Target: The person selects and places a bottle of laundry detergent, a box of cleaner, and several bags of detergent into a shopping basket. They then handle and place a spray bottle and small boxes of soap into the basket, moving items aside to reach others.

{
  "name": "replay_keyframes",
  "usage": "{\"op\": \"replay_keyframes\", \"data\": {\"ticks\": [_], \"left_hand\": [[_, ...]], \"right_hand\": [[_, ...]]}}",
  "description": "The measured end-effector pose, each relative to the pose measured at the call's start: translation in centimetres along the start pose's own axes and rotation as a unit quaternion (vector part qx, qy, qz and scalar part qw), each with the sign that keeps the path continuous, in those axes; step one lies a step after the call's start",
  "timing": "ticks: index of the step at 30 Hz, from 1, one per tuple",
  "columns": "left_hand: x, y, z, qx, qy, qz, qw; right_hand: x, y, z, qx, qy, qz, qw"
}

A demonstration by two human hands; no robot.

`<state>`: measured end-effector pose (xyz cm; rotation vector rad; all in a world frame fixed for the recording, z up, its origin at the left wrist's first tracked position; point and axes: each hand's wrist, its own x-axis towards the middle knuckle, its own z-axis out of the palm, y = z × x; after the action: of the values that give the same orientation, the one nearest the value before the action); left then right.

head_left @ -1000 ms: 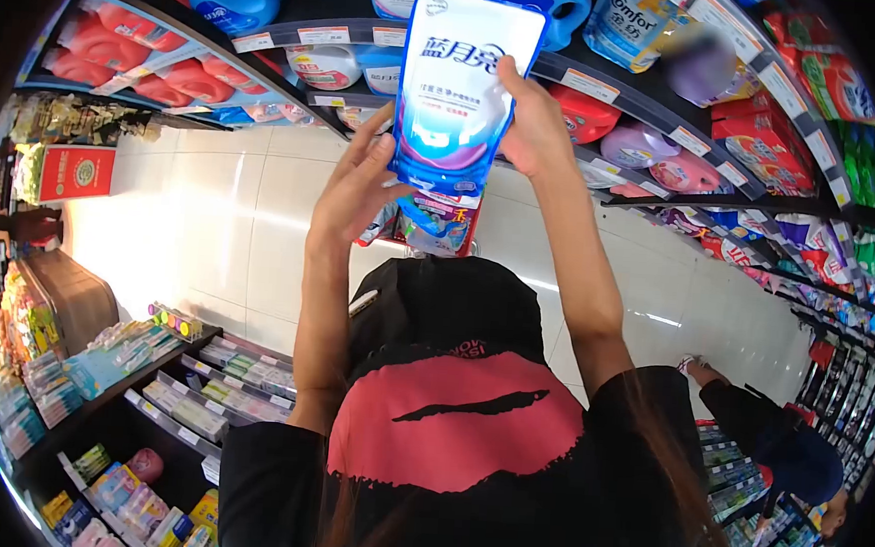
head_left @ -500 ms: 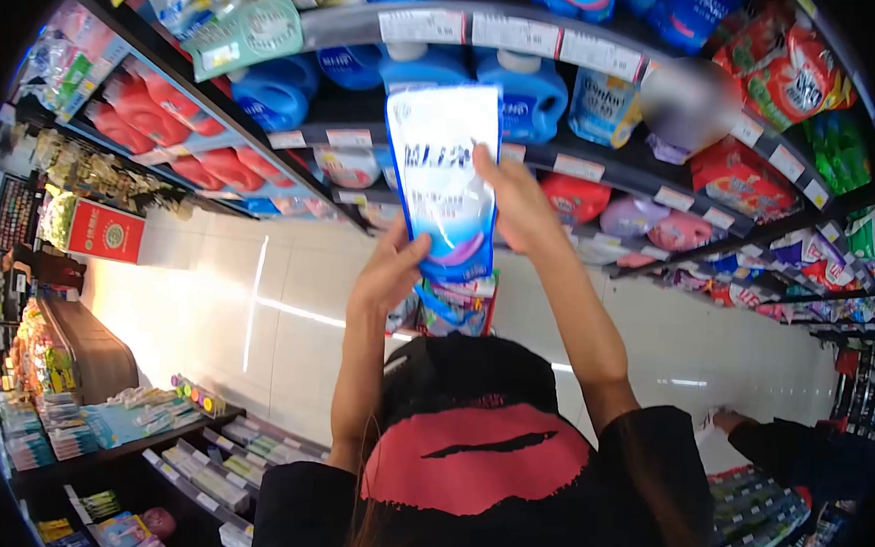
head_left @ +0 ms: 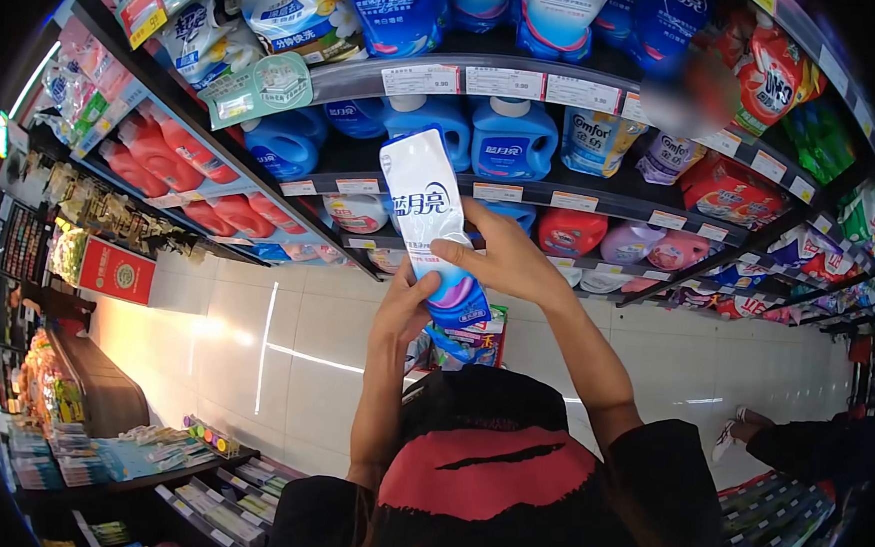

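Note:
A white and blue detergent refill pouch (head_left: 420, 194) is held up in front of my chest, its top leaning to the left. My left hand (head_left: 402, 306) grips its lower left edge, thumb on the front. From the other side my right hand (head_left: 509, 258) closes on the middle of the pouch, with the thumb across the printed face and the other fingers partly hidden behind. Just beyond it, blue detergent bottles (head_left: 510, 150) stand on the shelf. Below the pouch, a colourful package (head_left: 489, 342) shows partly, near my cap (head_left: 480, 396).
Ahead, a curved shelf edge (head_left: 369, 75) with price tags carries several pouches. Red bottles (head_left: 170, 142) fill the rack on the left. A red box (head_left: 117, 271) stands farther left on the tiled floor (head_left: 325, 312). At right, another person's leg (head_left: 788, 442) shows.
The pouch has tipped leftward and dropped lower in view. My right hand has slid from its upper right edge down to the middle. The view has shifted, showing more of the upper shelf.

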<state>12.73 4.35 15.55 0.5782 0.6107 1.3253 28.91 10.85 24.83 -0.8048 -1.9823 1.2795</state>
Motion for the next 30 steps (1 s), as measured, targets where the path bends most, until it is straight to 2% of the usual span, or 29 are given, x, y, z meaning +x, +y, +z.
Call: {"op": "replay_keyframes", "data": {"ticks": [4, 7, 9, 10, 15, 20, 23, 24, 26, 27, 29, 30], "left_hand": [[0.7, 0.9, 0.6, 0.029, -0.006, 0.041, 0.999], [1.5, 1.9, 1.5, 0.090, 0.002, 0.105, 0.990], [1.9, 3.1, 2.7, 0.115, 0.027, 0.111, 0.987], [1.8, 3.7, 3.7, 0.090, 0.026, 0.108, 0.990], [2.4, 5.0, 5.0, 0.000, 0.007, 0.063, 0.998], [3.3, 4.1, 4.9, 0.112, 0.026, 0.139, 0.984], [3.8, 4.7, 6.3, 0.102, 0.045, 0.179, 0.977], [4.2, 5.2, 6.5, 0.112, 0.041, 0.206, 0.971], [5.0, 6.2, 7.1, 0.116, 0.053, 0.254, 0.959], [5.6, 6.6, 7.7, 0.130, 0.060, 0.296, 0.945], [6.8, 7.7, 9.0, 0.158, 0.074, 0.377, 0.910], [7.3, 8.1, 9.8, 0.152, 0.074, 0.403, 0.899]], "right_hand": [[-0.7, -0.3, -0.8, 0.066, 0.028, -0.047, 0.996], [0.3, 1.0, -2.5, 0.075, 0.031, -0.055, 0.995], [0.8, 1.4, -3.0, 0.125, 0.041, -0.015, 0.991], [0.9, 1.0, -3.0, 0.129, 0.054, -0.029, 0.990], [1.7, 1.8, -3.0, 0.112, 0.101, -0.042, 0.988], [1.7, 0.1, -3.5, 0.010, 0.105, -0.015, 0.994], [2.5, -0.4, -4.5, 0.047, 0.111, -0.097, 0.988], [2.9, -0.8, -5.2, -0.023, 0.187, -0.145, 0.971], [4.1, -1.8, -7.8, -0.193, 0.280, -0.181, 0.923], [5.1, -2.1, -9.2, -0.276, 0.323, -0.197, 0.884], [7.9, -1.8, -11.5, -0.342, 0.485, -0.198, 0.780], [9.7, -1.3, -12.8, -0.368, 0.522, -0.193, 0.745]]}}
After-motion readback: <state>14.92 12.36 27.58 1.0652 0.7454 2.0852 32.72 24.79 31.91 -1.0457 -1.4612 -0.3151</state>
